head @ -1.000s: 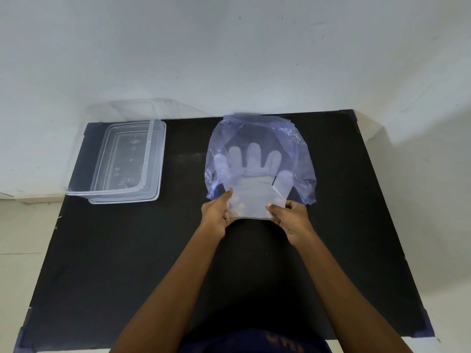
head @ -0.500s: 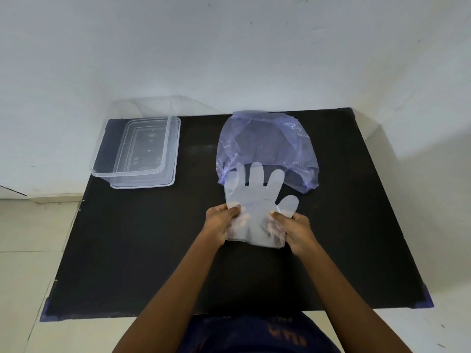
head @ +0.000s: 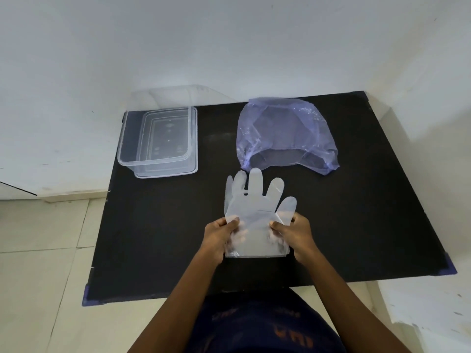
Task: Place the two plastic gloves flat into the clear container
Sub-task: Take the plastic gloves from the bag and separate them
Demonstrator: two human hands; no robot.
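Note:
Thin clear plastic gloves point(head: 257, 207) lie stacked together above the black table's middle, fingers pointing away from me; I cannot tell the layers apart. My left hand point(head: 220, 236) pinches the cuff's left edge and my right hand point(head: 293, 233) pinches its right edge. The clear container point(head: 158, 142) stands open and empty at the table's far left, well apart from the gloves.
A crumpled bluish plastic bag point(head: 285, 133) lies at the far middle, its open mouth just beyond the glove fingertips. The black table point(head: 158, 238) ends near my body. White walls stand behind and to the right; tiled floor lies to the left.
The gloves have come fully out of the bluish bag and moved toward me, both hands still holding the cuff. The bag stays at the far side.

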